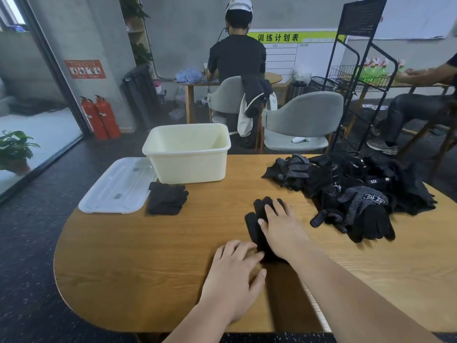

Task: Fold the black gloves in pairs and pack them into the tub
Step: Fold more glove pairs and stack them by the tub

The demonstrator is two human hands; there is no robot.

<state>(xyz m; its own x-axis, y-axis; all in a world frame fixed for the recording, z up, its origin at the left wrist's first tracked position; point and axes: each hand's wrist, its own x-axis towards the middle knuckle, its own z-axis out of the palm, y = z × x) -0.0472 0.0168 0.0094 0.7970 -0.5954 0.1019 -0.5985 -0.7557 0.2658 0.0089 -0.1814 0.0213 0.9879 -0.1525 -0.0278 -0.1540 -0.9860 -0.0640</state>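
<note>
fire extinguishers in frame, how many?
2. The left extinguisher and the right extinguisher stand upright side by side, beyond and to the left of the tub. None looks hidden, though the camera does not show the whole room.

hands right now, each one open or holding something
Left hand: open, fingers flat, touching the near end of the black glove.
Right hand: open, pressing flat on that glove.

On the rounded wooden tabletop (148, 256), the cream plastic tub (188, 167) stands at the far edge, with the clear plastic lid (116, 186) to its left. The folded black glove pair (167, 198) lies just before the tub, beside the lid. The heap of black gloves (358, 191) lies far right, and the flat black glove (254, 226) lies centre-front.
</note>
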